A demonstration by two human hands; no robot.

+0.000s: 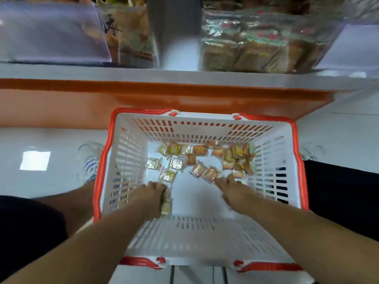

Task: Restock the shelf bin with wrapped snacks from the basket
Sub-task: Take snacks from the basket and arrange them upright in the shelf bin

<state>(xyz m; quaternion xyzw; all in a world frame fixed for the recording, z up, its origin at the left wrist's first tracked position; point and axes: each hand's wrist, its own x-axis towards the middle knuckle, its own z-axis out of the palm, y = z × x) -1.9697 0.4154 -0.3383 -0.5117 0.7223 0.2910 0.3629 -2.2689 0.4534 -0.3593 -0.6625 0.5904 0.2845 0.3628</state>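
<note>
Head camera looks down into a white basket [272, 152] with a red rim, sitting on the floor against an orange shelf base [102, 103]. Many small wrapped snacks [205, 160] lie on the basket's bottom, most of them toward the far wall and the far right corner, some loose near the middle.

Both arms reach down inside. Left hand [150, 196] is near the left wall, and its fingers curl around a small stack of snacks [166, 203], which pokes out beside the hand. Right hand [235, 190] is near the right wall. Its fingers are stretched out and a bit spread, and the tips touch a snack [211, 174] lying on the bottom. This hand is blurry, so I cannot tell if it pinches anything.

Up on the shelf are clear bins. One bin on the left [51, 33] looks see-through with little inside. Right bin [256, 44] holds bigger wrapped packs. A shoe [90, 160] shows by the basket's left side.
</note>
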